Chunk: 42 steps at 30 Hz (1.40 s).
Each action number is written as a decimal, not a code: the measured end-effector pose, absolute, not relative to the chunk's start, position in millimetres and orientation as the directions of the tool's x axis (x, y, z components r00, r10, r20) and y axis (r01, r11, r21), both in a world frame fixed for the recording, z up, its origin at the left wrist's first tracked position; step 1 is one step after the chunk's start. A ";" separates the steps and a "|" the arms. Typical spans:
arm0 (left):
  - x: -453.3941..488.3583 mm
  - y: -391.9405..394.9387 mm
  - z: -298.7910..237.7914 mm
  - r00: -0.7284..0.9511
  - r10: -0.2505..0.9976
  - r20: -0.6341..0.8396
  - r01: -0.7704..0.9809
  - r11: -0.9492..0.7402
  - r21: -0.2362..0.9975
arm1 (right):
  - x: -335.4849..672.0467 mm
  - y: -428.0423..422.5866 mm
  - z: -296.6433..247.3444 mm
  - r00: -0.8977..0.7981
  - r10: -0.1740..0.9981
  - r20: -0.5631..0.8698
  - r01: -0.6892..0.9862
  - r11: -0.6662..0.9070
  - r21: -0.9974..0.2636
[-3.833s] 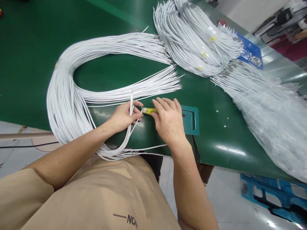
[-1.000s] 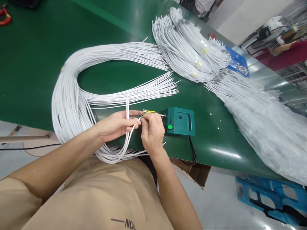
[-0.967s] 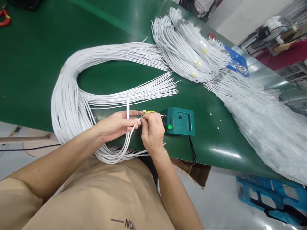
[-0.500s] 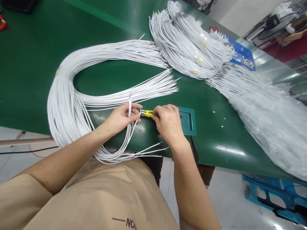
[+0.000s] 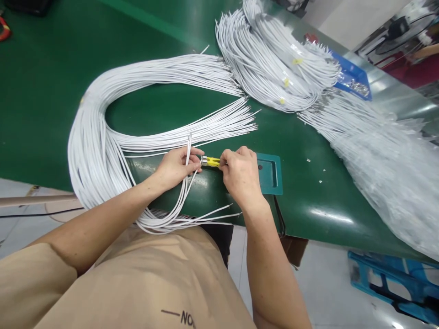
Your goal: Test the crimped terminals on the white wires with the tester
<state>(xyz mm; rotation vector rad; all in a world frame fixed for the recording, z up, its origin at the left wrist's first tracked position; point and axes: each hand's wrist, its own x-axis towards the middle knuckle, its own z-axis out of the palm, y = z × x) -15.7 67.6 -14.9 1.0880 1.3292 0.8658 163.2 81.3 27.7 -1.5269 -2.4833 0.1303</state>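
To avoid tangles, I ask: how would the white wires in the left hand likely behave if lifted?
The white wires would probably flex easily, as they curve smoothly below the left hand. They seem slightly springy, because their short ends stick out straight past the hand. Being thin, each is probably light.

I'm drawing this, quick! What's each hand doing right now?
Left hand: closed, pinching a few white cables.
Right hand: closed, holding a yellow tool with a metal tip.

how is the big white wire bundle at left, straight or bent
Bent: the white wire bundle curves in a U on the green table, both ends toward picture right.
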 end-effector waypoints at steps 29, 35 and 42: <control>-43.8 44.8 4.2 0.313 0.867 -0.388 -0.349 0.484 0.802 | 111.3 1.5 8.8 -0.303 0.918 -0.254 0.831 0.125 -0.542; -41.1 37.9 0.7 0.279 0.868 -0.411 -0.047 0.440 0.897 | 118.9 6.6 12.6 -0.226 0.931 -0.287 0.651 -0.074 -0.755; -33.6 32.7 -4.0 0.201 0.922 -0.330 -0.019 0.341 0.940 | 120.2 26.3 18.5 0.006 0.988 -0.156 0.422 -0.144 -0.895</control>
